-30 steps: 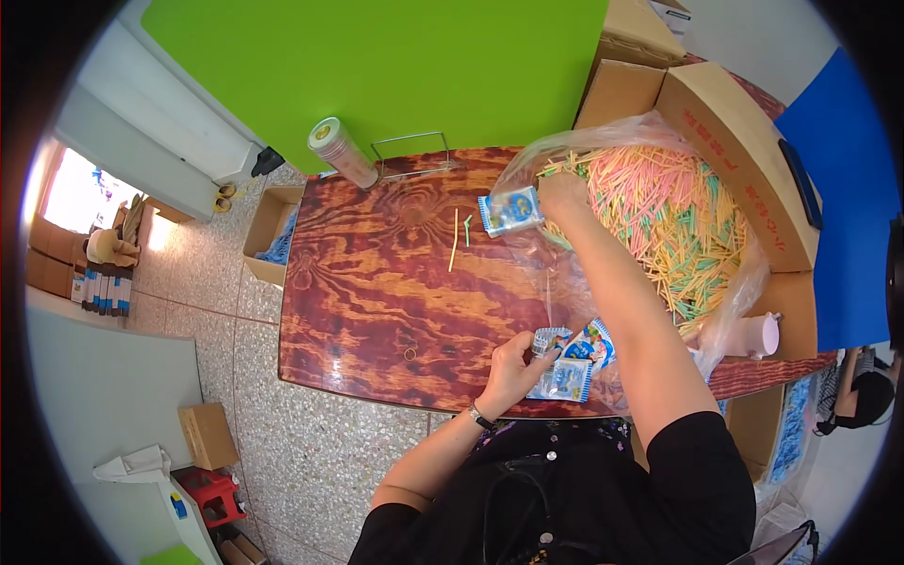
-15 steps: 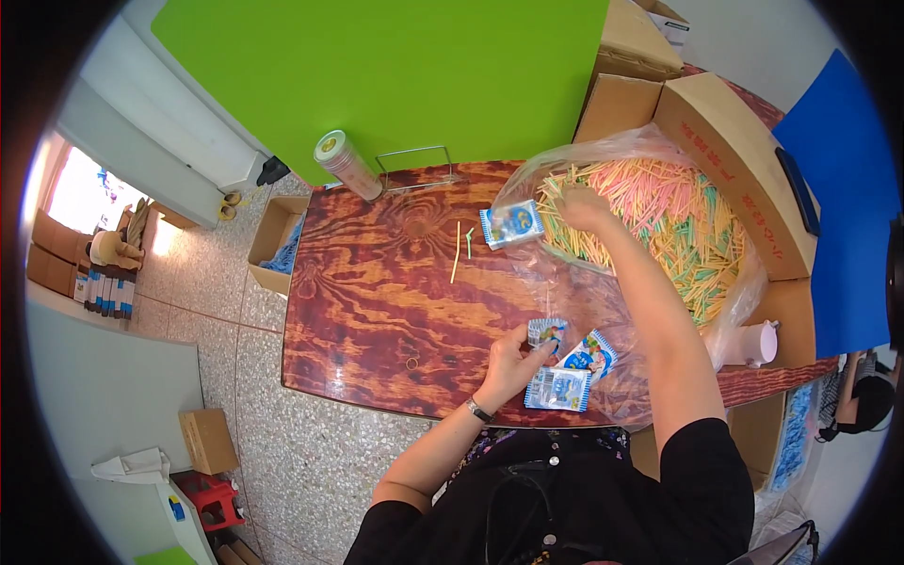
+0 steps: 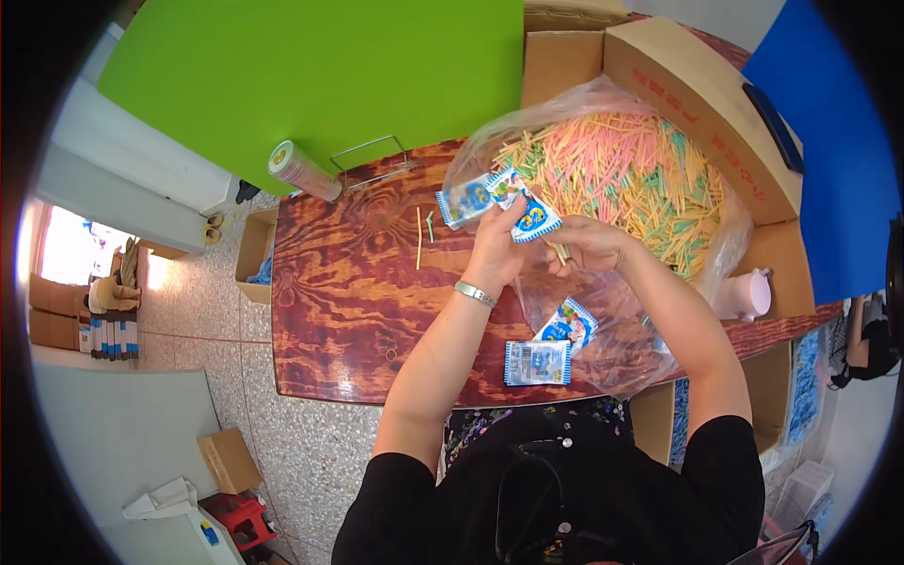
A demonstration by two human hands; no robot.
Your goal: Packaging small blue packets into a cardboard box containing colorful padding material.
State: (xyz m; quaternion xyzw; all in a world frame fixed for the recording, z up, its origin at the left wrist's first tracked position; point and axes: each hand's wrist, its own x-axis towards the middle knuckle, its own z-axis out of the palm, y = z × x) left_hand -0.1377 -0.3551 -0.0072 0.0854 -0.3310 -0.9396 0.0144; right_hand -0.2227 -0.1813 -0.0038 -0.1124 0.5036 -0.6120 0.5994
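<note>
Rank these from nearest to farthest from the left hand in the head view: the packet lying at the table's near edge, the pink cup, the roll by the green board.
1. Packet at the near table edge, just below the left hand.
2. Roll, off to the left by the green board.
3. Pink cup, far right beside the cardboard box.

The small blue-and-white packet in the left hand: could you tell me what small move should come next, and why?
Probably slide the sticks into the packet. The left hand holds it up beside the right hand, which pinches a few thin sticks just beside it, over the wooden table.
</note>
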